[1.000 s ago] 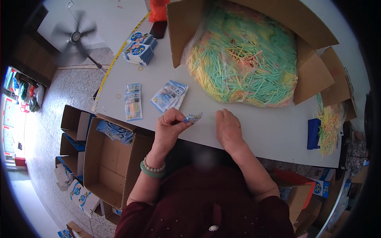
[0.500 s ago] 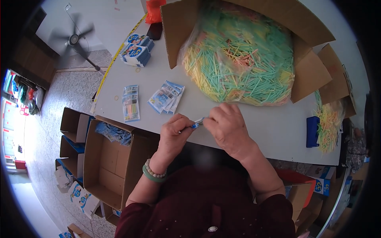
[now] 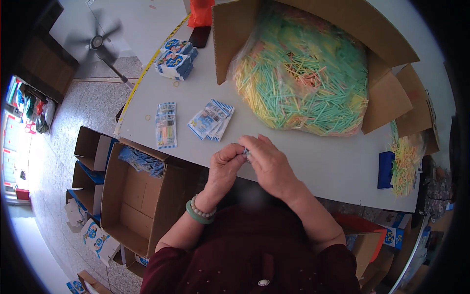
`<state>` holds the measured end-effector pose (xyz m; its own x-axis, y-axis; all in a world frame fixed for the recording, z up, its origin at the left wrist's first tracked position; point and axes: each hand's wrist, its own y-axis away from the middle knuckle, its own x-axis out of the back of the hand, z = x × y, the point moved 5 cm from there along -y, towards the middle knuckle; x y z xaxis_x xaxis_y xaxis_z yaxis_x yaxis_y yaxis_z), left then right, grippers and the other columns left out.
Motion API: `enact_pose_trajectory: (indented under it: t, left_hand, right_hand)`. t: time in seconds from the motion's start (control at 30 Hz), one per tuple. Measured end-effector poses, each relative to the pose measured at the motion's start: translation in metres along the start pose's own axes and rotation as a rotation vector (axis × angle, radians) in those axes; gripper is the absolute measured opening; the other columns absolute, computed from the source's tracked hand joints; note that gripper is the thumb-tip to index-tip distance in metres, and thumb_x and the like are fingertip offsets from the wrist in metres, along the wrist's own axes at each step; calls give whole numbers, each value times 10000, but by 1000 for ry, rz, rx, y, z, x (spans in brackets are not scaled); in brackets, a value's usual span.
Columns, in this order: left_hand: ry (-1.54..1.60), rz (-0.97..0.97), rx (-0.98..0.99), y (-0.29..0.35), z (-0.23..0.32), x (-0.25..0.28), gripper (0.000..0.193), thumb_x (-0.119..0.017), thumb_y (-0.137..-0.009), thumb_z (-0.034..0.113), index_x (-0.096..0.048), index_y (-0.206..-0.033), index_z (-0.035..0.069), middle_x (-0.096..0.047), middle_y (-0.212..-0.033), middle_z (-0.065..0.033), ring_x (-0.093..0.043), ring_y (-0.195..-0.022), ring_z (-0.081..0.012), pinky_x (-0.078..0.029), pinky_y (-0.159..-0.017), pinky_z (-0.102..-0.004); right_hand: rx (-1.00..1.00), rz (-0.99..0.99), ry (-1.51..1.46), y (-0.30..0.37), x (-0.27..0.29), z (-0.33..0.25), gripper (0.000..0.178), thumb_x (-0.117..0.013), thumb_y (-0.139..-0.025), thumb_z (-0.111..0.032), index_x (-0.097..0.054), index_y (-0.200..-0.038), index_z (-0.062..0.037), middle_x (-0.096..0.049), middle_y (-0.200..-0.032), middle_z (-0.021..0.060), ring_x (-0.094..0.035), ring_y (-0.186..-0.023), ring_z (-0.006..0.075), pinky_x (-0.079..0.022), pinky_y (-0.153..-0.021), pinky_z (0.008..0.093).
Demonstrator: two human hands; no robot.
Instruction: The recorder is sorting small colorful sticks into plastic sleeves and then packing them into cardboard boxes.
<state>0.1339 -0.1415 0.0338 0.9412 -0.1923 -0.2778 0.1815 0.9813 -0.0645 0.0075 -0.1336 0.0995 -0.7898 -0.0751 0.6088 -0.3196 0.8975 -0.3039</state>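
My left hand (image 3: 224, 167) and my right hand (image 3: 270, 169) meet over the table's near edge. Pinched between their fingertips is a small blue-and-white wrapper (image 3: 246, 152), mostly covered by the fingers. Just beyond the left hand, a few blue-and-white packets (image 3: 211, 120) lie overlapped on the table (image 3: 323, 164). To their left is a flat packet with a clear window (image 3: 166, 130) that shows coloured sticks. A big clear bag of thin pastel sticks (image 3: 303, 90) bulges from an opened cardboard box (image 3: 230, 36) beyond my right hand.
Stacks of printed packets (image 3: 175, 63), a dark phone (image 3: 199, 36) and a red bag (image 3: 200, 12) sit at the far left. On the right are a blue holder (image 3: 386, 170) and loose sticks (image 3: 405, 164). Beside my left arm, a carton (image 3: 134, 206) holds blue packets. A fan (image 3: 97, 42) stands behind.
My hands have drawn together, the right one turning over the wrapper, so less of it shows. The whole view has shifted slightly; the things on the table lie as before.
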Motion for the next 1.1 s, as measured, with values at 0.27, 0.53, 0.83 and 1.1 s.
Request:
enact_pose_trajectory:
  t: [0.27, 0.53, 0.83, 1.1]
  left_hand:
    - [13, -42, 22, 1, 5, 5, 112, -518, -945, 26, -607, -998, -19, -606, -854, -5, -567, -796, -71, -479, -736, -230]
    - [74, -5, 256, 12, -14, 28, 115, -539, -946, 78, -607, -1015, 16, -614, -889, 18, -553, -798, -52, -466, -726, -206]
    - [-866, 821, -235, -17, 36, 175, 130, -656, -784, 113, -669, -868, 15, -599, -1146, -166, -544, -1092, -322, -395, -935, -418]
    - [-1362, 773, -110, -38, 35, 162, 98, -660, -747, 147, -685, -821, 88, -651, -935, -48, -559, -954, -277, -371, -866, -403]
  right_hand:
    - [204, 154, 113, -1, -2, -13, 318, -623, -788, 20, -621, -1105, -9, -613, -1164, 161, -585, -1077, 337, -453, -926, 422]
    - [70, 28, 420, 0, -24, 0, 340, -650, -819, -75, -601, -1150, -11, -599, -1192, 161, -592, -1048, 323, -427, -950, 415]
    - [-216, -147, 74, 9, -40, 38, 403, -668, -797, -54, -550, -1177, 10, -565, -1225, 164, -591, -1023, 305, -487, -876, 353]
    - [-77, -114, 153, 8, -47, 37, 251, -656, -751, -29, -624, -997, 9, -596, -1143, 125, -552, -1020, 312, -462, -888, 378]
